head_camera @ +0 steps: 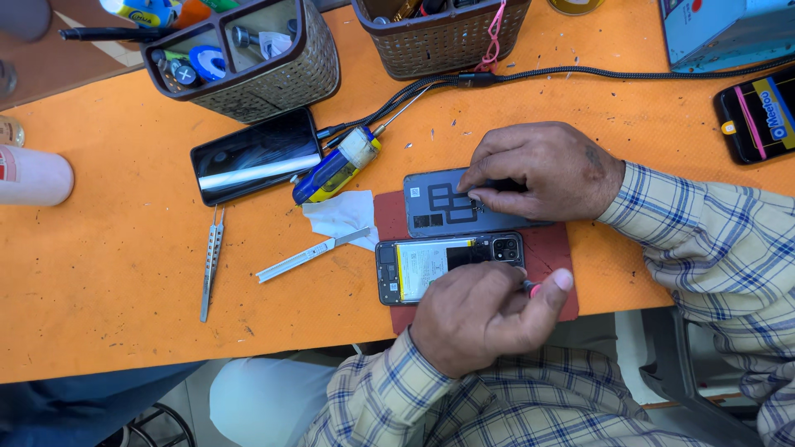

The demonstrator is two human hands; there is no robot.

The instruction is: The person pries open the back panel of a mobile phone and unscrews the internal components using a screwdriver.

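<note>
Now | opened phone (439, 266) at mat's (553, 252) near edge, long axis left-right | left hand (484, 319) nearer, closed on small tool (530, 287) | right hand (542, 170) fingers curled, pressing back cover (439, 203)

Lighting evenly and brightly from overhead, saturating the orange mat (124, 273). Casting only short, soft shadows beneath the left hand (484, 319), the right hand (542, 170) and the tweezers (212, 263). Reflecting a white streak of glare across the black phone screen (255, 156). Rendering the centre sharply; softening slightly toward the corners, possibly from lens distortion. Blurring the pale cylinder (33, 175) at the left edge. Falling dimmer below the table edge.
</note>
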